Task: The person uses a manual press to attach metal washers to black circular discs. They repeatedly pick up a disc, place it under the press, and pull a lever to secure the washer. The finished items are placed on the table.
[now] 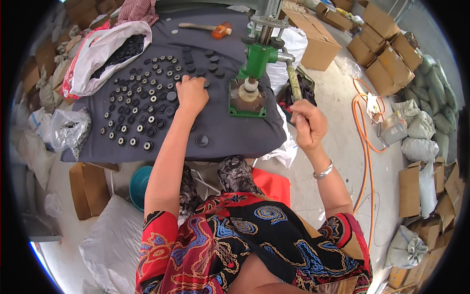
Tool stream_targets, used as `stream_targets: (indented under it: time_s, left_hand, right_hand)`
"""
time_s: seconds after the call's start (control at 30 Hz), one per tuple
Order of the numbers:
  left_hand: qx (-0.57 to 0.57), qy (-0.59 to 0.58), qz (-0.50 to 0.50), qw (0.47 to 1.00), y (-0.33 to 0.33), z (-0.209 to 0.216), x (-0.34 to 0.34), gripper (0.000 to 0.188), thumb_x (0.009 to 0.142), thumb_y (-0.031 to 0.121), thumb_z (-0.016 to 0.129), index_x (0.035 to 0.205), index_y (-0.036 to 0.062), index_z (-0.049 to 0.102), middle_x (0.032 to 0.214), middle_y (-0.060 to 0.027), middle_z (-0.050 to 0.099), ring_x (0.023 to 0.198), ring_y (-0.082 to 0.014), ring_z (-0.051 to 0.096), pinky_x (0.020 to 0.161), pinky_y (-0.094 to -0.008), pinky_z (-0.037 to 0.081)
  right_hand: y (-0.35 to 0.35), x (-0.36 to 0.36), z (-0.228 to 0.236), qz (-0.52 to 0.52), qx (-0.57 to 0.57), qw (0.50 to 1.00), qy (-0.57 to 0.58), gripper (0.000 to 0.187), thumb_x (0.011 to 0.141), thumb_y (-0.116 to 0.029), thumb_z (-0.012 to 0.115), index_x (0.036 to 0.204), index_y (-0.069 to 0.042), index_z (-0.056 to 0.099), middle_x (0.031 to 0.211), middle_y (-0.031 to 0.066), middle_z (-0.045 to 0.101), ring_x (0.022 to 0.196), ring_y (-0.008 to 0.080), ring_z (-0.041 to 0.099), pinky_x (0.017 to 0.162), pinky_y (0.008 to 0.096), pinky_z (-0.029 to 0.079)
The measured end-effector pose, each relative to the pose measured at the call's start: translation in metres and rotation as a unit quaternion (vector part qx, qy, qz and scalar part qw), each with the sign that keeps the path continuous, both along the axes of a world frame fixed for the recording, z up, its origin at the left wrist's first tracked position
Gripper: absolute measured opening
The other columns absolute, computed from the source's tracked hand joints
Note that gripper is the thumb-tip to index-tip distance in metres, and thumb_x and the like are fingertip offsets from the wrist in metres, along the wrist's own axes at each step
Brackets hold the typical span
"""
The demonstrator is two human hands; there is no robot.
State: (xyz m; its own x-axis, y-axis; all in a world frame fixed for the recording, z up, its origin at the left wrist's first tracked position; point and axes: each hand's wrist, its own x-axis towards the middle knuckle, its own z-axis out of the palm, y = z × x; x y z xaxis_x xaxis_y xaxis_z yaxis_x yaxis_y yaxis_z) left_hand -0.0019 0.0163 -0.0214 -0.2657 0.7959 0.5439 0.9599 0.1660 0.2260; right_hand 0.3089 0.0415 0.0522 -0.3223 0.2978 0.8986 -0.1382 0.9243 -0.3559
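Right grip (309, 125) is clenching the lever (294, 82) of the green press (254, 60); left grip (193, 95) is resting among black caps (171, 96) on the desk (230, 139), can't tell if holding any. Ringed caps (141, 129) are looking done; plain ones are probably pending.

At the frame's centre, a narrow lane of dark tablecloth (218, 100) is left between the left hand (193, 93) and the green lever press (255, 61), widening toward the lower middle, where it is interrupted by a round dark piece (201, 141). Left of centre, low passage is obstructed by scattered round caps (140, 129); upper left, by an open sack (78, 73). Right of the press, the way is crossed by the lever (294, 83), gripped by the right hand (309, 125).
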Motion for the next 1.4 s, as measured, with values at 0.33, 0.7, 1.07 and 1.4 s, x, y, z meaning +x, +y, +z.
stream_targets:
  time_s: [0.33, 0.7, 1.07, 1.4]
  left_hand:
    - [-0.187, 0.123, -0.012, 0.975, -0.010, 0.001, 0.005, 0.013, 0.068, 0.009, 0.065, 0.079, 0.0086, 0.071, 0.080, -0.0062, 0.067, 0.094, -0.0259, 0.057, 0.079, -0.0426, 0.040]
    - [-0.119, 0.043, -0.095, 0.987, -0.001, -0.022, 0.041, 0.027, 0.068, 0.008, 0.068, 0.095, 0.0061, 0.065, 0.088, -0.0123, 0.067, 0.092, -0.0324, 0.061, 0.078, -0.0446, 0.048]
    - [0.045, -0.227, -0.134, 0.964, -0.006, 0.003, 0.067, 0.049, 0.068, 0.001, 0.066, 0.116, -0.0013, 0.056, 0.096, -0.0231, 0.066, 0.094, -0.0380, 0.063, 0.081, -0.0456, 0.049]
    - [-0.037, -0.252, -0.102, 0.962, 0.031, 0.018, 0.089, 0.077, 0.069, 0.007, 0.073, 0.137, -0.0050, 0.039, 0.110, -0.0240, 0.066, 0.102, -0.0370, 0.064, 0.089, -0.0392, 0.050]
  right_hand:
    - [0.042, -0.025, 0.123, 0.067, -0.217, 0.973, 0.035, 0.025, 0.088, -0.006, 0.045, 0.101, 0.006, 0.063, 0.060, 0.0051, 0.055, 0.052, 0.0094, 0.049, 0.051, 0.0223, 0.039]
    - [0.077, -0.038, 0.153, 0.098, -0.251, 0.961, 0.063, 0.027, 0.085, -0.005, 0.046, 0.101, 0.007, 0.063, 0.058, 0.0074, 0.053, 0.049, 0.0134, 0.047, 0.051, 0.0259, 0.042]
    - [0.094, -0.047, 0.163, 0.060, -0.299, 0.949, 0.087, 0.022, 0.084, -0.011, 0.049, 0.097, 0.000, 0.062, 0.053, 0.0054, 0.051, 0.038, 0.0140, 0.048, 0.034, 0.0246, 0.035]
    - [0.093, -0.049, 0.163, 0.072, -0.298, 0.947, 0.100, 0.021, 0.083, -0.010, 0.049, 0.097, 0.002, 0.060, 0.053, 0.0054, 0.050, 0.038, 0.0132, 0.046, 0.034, 0.0245, 0.035]
